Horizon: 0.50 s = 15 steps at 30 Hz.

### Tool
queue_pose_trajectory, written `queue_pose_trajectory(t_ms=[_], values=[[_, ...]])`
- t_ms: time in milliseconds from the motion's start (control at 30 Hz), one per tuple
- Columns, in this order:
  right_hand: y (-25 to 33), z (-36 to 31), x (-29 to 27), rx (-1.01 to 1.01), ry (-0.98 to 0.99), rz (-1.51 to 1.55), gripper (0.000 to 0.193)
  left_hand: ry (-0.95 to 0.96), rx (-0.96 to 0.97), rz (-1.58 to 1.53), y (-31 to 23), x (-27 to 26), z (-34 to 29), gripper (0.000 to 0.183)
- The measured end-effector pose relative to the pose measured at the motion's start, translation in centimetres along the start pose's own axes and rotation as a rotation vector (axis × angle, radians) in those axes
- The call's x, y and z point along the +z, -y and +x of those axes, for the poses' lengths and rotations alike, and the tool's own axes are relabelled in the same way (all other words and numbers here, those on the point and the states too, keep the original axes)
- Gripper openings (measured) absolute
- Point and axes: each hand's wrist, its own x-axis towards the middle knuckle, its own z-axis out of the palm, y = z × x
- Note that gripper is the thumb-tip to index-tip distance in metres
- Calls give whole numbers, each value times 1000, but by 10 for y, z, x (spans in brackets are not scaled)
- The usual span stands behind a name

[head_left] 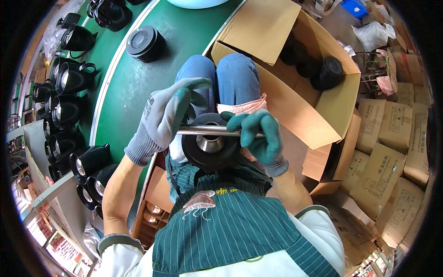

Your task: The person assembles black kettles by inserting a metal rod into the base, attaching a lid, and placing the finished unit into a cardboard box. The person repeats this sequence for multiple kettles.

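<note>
A metal rod spans a black round part at the dial's centre, between two gloved hands.
The right hand curls around the rod's 3 o'clock end; the left hand is at its 9 o'clock end, its grip unclear. Uneven pressure could tip the rod or skid it off the part's silver centre; slick gloves could worsen that. The green tabletop stretches toward 11 o'clock, black jugs crowd 9, an open carton sits at 1, and stacked cartons fill 3 to 4.
</note>
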Motion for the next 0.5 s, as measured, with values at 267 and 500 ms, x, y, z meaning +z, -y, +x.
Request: queue_pose_trajectory(t_ms=[267,500], values=[[14,24,6,29,487,-387,37,112,34,245,18,-13,26,48],[16,41,86,35,1115,-1162,33,141,516,99,58,32,104,39]])
